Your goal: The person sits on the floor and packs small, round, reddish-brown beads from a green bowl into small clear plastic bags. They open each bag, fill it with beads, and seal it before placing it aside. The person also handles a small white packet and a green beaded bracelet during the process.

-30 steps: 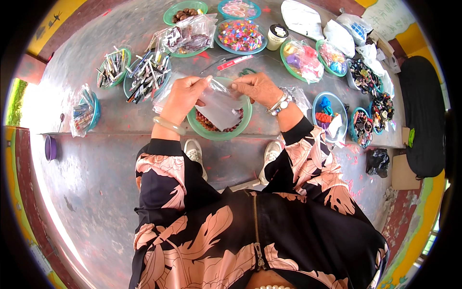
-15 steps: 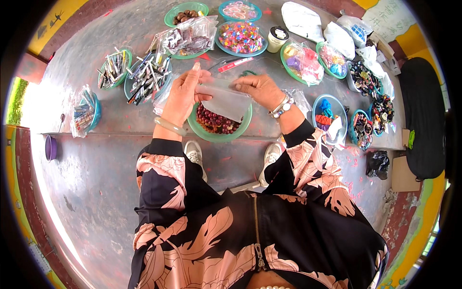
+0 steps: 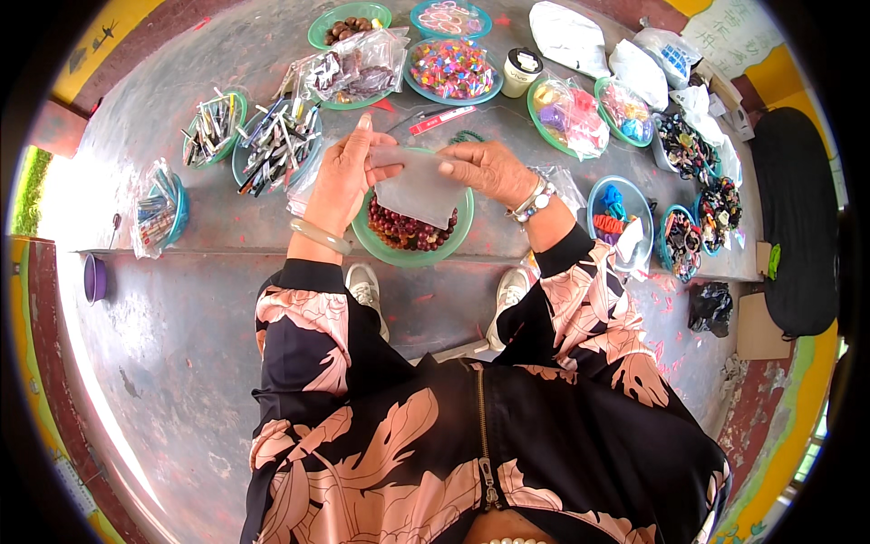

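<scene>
A frosted, see-through plastic bag (image 3: 419,188) hangs between my hands, over a light green bowl (image 3: 414,257) of dark red beads (image 3: 399,227). Its upper left corner is pinched by my left hand (image 3: 349,172), thumb pointing up. On the other side my right hand (image 3: 492,172) grips the upper right edge between thumb and fingers. The bag looks flat, with nothing visible inside. It covers the upper part of the beads. A pale bangle is on my left wrist, a beaded bracelet on my right.
Beyond the bowl lie a red-and-white strip (image 3: 442,120) and a small green bead string (image 3: 467,137). Baskets of pens (image 3: 279,145) stand left. A bowl of colourful pieces (image 3: 453,71), a lidded cup (image 3: 521,72) and a bowl of bagged items (image 3: 569,118) stand farther off. Bowls of hair ties (image 3: 720,213) are right.
The plastic bag has turned to face me more squarely and shows a wider face. My hands have barely shifted, both still holding its top edge.
</scene>
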A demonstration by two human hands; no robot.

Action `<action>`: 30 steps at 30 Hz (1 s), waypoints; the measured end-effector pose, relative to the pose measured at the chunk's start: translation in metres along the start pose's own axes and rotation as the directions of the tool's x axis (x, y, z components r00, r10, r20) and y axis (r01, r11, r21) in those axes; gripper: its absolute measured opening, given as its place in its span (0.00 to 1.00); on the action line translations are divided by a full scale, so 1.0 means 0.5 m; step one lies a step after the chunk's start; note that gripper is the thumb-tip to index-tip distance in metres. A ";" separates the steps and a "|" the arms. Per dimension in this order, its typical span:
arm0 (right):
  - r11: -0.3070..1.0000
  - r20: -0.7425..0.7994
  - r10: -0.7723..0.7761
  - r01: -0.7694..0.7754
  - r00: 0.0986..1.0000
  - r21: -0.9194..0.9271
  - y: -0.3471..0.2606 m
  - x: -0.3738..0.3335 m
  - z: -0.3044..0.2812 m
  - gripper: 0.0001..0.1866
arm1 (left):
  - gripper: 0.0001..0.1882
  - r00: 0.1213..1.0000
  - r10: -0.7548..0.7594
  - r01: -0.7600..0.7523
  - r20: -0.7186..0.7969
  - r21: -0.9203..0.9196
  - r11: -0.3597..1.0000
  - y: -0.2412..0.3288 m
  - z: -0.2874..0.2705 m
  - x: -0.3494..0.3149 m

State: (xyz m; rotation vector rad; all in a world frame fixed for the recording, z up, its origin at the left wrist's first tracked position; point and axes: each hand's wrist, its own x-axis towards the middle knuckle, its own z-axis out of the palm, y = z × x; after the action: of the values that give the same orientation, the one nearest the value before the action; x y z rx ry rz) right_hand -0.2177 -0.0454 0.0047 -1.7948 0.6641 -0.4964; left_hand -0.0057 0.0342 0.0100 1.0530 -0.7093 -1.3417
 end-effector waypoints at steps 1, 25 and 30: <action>1.000 -0.003 0.023 -0.022 1.000 0.016 -0.008 -0.002 0.004 0.18 | 0.24 1.000 0.002 -0.002 0.001 -0.003 1.000 0.000 0.000 -0.001; 0.991 -0.208 -0.019 0.046 0.978 0.123 0.017 -0.007 0.019 0.09 | 0.08 0.990 0.128 -0.141 0.061 0.306 0.942 -0.003 -0.010 0.001; 0.998 -0.202 0.001 0.011 0.979 0.058 0.005 -0.017 0.013 0.09 | 0.03 0.996 -0.010 -0.004 0.089 0.160 0.987 0.016 0.012 -0.012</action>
State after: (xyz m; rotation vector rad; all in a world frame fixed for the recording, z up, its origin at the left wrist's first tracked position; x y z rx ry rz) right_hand -0.2203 -0.0358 0.0000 -1.7045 0.7766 -0.7019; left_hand -0.0088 0.0382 0.0204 1.1261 -0.8944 -1.3586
